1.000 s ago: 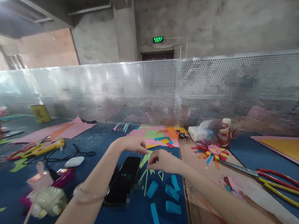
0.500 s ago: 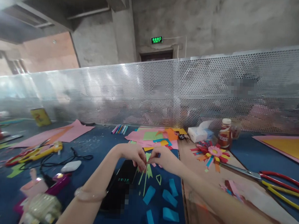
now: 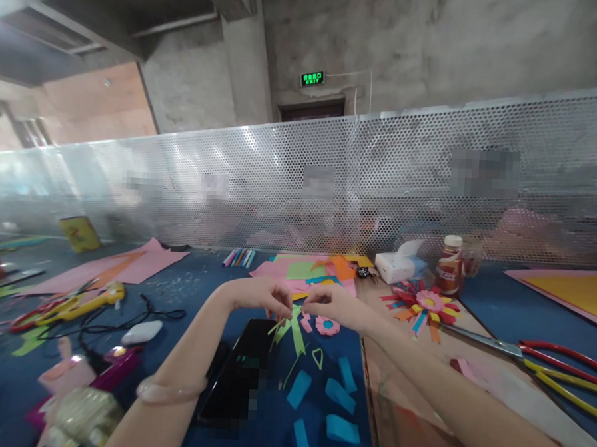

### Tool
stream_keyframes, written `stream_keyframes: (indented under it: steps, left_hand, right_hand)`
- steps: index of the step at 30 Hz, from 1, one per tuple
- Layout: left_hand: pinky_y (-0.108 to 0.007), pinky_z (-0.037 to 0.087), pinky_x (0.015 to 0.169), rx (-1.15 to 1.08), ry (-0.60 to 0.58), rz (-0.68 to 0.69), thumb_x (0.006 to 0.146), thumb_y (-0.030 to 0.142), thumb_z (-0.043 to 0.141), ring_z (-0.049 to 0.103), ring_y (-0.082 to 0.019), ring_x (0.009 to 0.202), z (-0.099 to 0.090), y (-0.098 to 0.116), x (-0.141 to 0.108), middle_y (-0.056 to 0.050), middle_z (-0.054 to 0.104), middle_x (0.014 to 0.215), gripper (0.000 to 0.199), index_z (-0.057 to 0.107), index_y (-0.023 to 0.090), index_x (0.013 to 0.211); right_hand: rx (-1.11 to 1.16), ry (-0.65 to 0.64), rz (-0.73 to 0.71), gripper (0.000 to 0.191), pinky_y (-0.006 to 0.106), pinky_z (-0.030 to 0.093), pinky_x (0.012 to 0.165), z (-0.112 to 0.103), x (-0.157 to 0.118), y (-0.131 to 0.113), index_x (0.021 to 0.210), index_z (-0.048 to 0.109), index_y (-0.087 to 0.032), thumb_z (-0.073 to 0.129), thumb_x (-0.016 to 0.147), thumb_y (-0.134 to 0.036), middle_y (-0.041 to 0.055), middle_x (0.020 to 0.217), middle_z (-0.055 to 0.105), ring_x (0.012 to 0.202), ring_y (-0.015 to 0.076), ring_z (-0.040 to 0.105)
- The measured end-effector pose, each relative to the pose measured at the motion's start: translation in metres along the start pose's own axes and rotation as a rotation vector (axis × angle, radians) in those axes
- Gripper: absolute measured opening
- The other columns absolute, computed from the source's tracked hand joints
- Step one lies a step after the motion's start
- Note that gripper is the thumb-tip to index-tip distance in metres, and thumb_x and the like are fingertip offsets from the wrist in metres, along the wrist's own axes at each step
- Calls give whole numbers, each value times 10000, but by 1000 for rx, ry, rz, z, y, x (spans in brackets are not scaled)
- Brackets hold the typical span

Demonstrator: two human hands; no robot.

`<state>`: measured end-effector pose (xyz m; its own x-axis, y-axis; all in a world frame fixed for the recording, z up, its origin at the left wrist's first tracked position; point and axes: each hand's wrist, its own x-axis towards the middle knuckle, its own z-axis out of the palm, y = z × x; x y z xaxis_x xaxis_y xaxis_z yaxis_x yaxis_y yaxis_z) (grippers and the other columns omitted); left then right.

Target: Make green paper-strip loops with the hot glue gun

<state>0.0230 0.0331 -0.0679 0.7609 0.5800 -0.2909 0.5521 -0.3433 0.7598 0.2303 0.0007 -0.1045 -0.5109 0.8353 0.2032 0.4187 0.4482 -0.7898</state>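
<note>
My left hand [image 3: 269, 297] and my right hand [image 3: 327, 302] almost meet over the blue table, thumbs and fingers pinched on green paper strips [image 3: 297, 333] that fan downward between them. A pink paper flower [image 3: 327, 326] lies just below my right hand. Nearer to me is a small green paper triangle [image 3: 317, 358]. Several folded blue paper strips [image 3: 339, 395] are spread out in front. Under my left wrist rests a black phone [image 3: 240, 374] with its screen faintly lit.
Colourful paper rosettes [image 3: 428, 305], a tissue box [image 3: 400, 265] and a brown bottle [image 3: 449, 268] stand right of centre. Large scissors [image 3: 522, 352] lie at right. A yellow glue gun [image 3: 81, 303], black cable and white mouse [image 3: 143, 332] are at left. A perforated metal screen [image 3: 280, 182] runs behind.
Both hands have shifted slightly and their fingers are a little further apart. The green strips are fanned differently, and the pink flower below my right hand shows now.
</note>
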Motion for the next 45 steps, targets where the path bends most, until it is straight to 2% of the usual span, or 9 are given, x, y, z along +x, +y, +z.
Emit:
stream_keyframes:
  steps: [6, 11, 15, 21, 27, 32, 35, 39, 45]
  left_hand:
    - [-228, 420, 631, 15, -32, 46, 694, 332, 638, 560, -117, 671, 7, 16, -3, 16, 624, 685, 165, 620, 192, 779]
    - [-223, 418, 629, 28, -88, 66, 690, 259, 636, 567, -114, 671, 14, 30, -4, 24, 632, 678, 109, 629, 206, 784]
    - [-223, 419, 622, 52, -97, 68, 684, 257, 637, 572, -118, 679, 18, 37, -5, 19, 643, 708, 100, 639, 206, 770]
    - [-228, 404, 594, 97, -89, 74, 667, 345, 664, 560, -126, 647, 22, 39, -4, 13, 642, 674, 177, 656, 206, 774]
    - [-235, 437, 633, 67, -101, 84, 666, 310, 668, 600, -139, 702, 22, 38, -4, 9, 672, 723, 167, 661, 223, 808]
    - [-253, 443, 733, 72, 2, 115, 680, 305, 650, 609, -150, 800, 17, 40, -8, 19, 690, 810, 140, 684, 249, 804]
    - [-251, 432, 754, 99, 61, 144, 663, 298, 664, 596, -149, 806, 15, 41, -8, 20, 684, 821, 128, 700, 253, 777]
    - [-249, 424, 767, 118, 73, 182, 646, 243, 671, 585, -143, 785, 16, 43, -8, 27, 679, 782, 135, 712, 266, 772]
    - [-261, 445, 746, 71, 118, 247, 662, 242, 666, 601, -147, 762, 18, 46, -11, 24, 687, 775, 144, 711, 265, 797]
  right_hand:
    - [37, -214, 14, 216, 196, 398, 522, -17, -4, -4, 765, 655, -163, 604, 727, -369, 7, 709, 631, 624, 108, 551]
    - [19, -298, -31, 247, 204, 413, 577, -28, -8, -16, 807, 662, -156, 579, 756, -383, 18, 757, 638, 675, 109, 562]
    - [-46, -296, -47, 267, 211, 411, 589, -31, -12, -26, 857, 670, -163, 538, 785, -383, 23, 780, 639, 691, 114, 558]
    - [-144, -273, -73, 78, 195, 379, 527, -28, -19, -39, 708, 674, -176, 637, 692, -243, -21, 647, 583, 554, 78, 512]
    - [-119, -265, -92, 97, 196, 405, 544, -36, -18, -33, 724, 673, -171, 625, 704, -252, -10, 699, 605, 607, 94, 550]
    - [-111, -270, -122, 147, 199, 410, 556, -43, -17, -28, 759, 669, -159, 589, 735, -280, -2, 705, 608, 629, 99, 549]
    - [-172, -291, -152, 102, 202, 387, 541, -39, -21, -35, 730, 679, -161, 594, 708, -214, -3, 688, 596, 601, 92, 517]
    - [-219, -301, -190, 78, 205, 363, 556, -29, -27, -49, 675, 666, -167, 596, 668, -131, -22, 634, 554, 572, 78, 459]
    - [-39, -381, -109, 77, 181, 398, 492, -35, -31, -51, 756, 618, -153, 584, 725, -213, -31, 599, 549, 504, 61, 482]
